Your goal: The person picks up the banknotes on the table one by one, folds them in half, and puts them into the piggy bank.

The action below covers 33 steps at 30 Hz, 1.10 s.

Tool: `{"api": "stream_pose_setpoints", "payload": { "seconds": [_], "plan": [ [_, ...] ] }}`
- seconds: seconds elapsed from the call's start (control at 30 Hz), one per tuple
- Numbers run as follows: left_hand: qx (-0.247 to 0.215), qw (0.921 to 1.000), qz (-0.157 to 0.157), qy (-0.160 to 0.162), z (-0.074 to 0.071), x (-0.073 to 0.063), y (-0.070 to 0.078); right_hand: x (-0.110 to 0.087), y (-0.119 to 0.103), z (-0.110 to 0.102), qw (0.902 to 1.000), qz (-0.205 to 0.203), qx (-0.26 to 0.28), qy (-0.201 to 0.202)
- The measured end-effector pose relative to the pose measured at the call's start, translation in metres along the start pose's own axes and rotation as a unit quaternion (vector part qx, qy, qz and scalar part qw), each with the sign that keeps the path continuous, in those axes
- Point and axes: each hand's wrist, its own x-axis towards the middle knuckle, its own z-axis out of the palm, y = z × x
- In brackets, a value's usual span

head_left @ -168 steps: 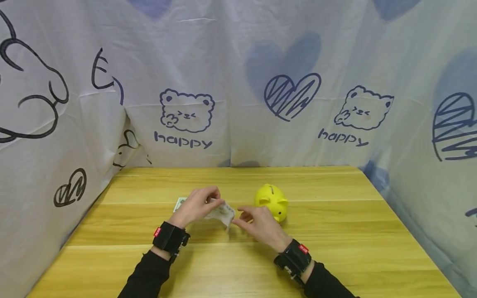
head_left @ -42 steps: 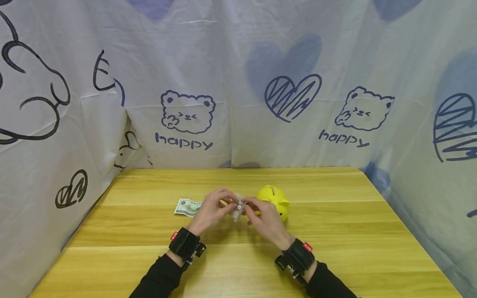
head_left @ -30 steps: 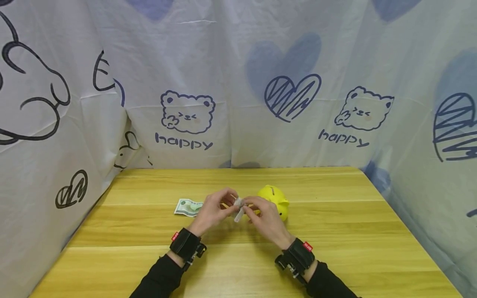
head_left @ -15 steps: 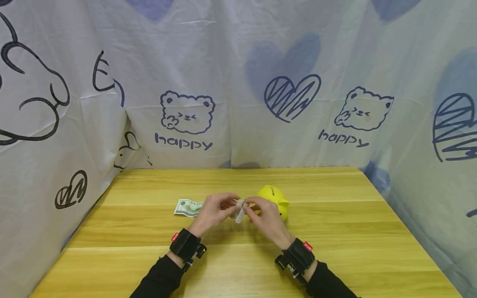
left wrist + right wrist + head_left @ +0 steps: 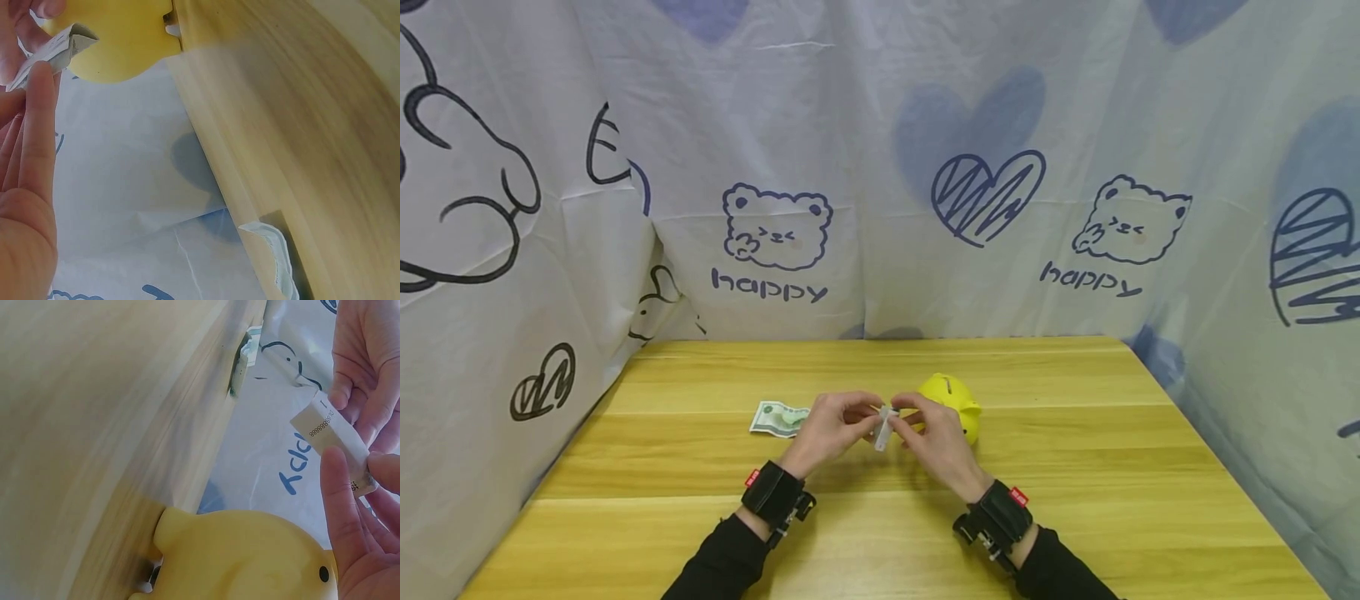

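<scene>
Between both hands is a banknote folded into a narrow strip, printed digits showing on it in the right wrist view. My left hand pinches it from the left with thumb and fingers. From the right, my right hand pinches the same strip near its upper end. A yellow piggy bank with a slot in its top stands just behind the right hand, which hides part of it. To the left lies a second, green-tinted banknote, curled in the left wrist view and partly covered by the left hand.
Everything is on a wood-grain table. White cloth printed with hearts, bears and lettering hangs behind the table and along both sides. Each wrist carries a black strap with a small camera.
The banknote was loose and spread in the left hand, with the right hand beside it; now both hands hold it, folded into a strip. Over the last second it has turned flatter.
</scene>
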Motion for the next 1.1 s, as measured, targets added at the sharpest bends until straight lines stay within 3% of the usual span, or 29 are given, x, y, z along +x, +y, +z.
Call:
{"api": "stream_pose_setpoints", "payload": {
  "seconds": [0.07,0.17,0.67,1.1],
  "plan": [
    [0.001,1.0000,0.008,-0.001,-0.001,0.000,-0.002,0.000,0.000,0.000,1.0000,-0.002,0.001,0.000],
    [0.007,0.9998,0.018,0.000,0.001,0.002,-0.017,0.000,0.001,0.000,1.0000,-0.006,0.005,0.000],
    [0.023,0.9990,0.036,-0.012,0.002,0.002,-0.018,-0.001,0.003,-0.001,0.9994,-0.020,0.017,-0.023],
    [0.024,0.9988,0.041,-0.016,0.001,0.002,-0.018,-0.001,0.000,-0.002,0.9997,-0.023,0.007,0.003]
  ]
}}
